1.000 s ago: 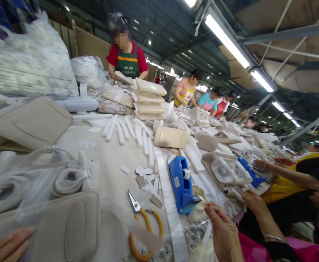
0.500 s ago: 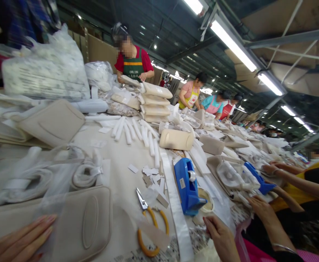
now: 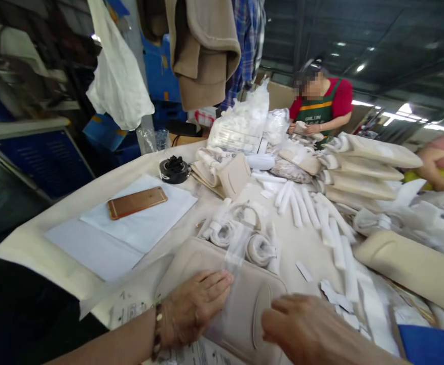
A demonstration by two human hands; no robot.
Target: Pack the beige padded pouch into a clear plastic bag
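Observation:
A beige handbag (image 3: 269, 291) lies flat on the table before me, an oval seam on its right end. My left hand (image 3: 197, 304), fingers laid flat, rests on it beside a translucent strip (image 3: 239, 248) that runs across the bag. Over the bag's right edge is my right hand (image 3: 313, 324), fingers curled and a little blurred. Whatever it pinches, if anything, is hidden. Two wrapped strap coils (image 3: 260, 248) sit along the bag's upper edge. Clear printed plastic (image 3: 131, 304) shows under and left of the bag.
At left, a gold phone (image 3: 137, 203) lies on white sheets (image 3: 96, 248), near a black tape roll (image 3: 174, 170). White rolls (image 3: 296, 205) and stacked beige bags (image 3: 370, 170) spread rightward. A blue object (image 3: 431, 344) shows at lower right. A co-worker (image 3: 323, 104) stands across the table.
My view has swung left, bringing the phone and sheets in and dropping the scissors out. My right hand has moved from beside the blue tape dispenser to over the bag; my left stays on it.

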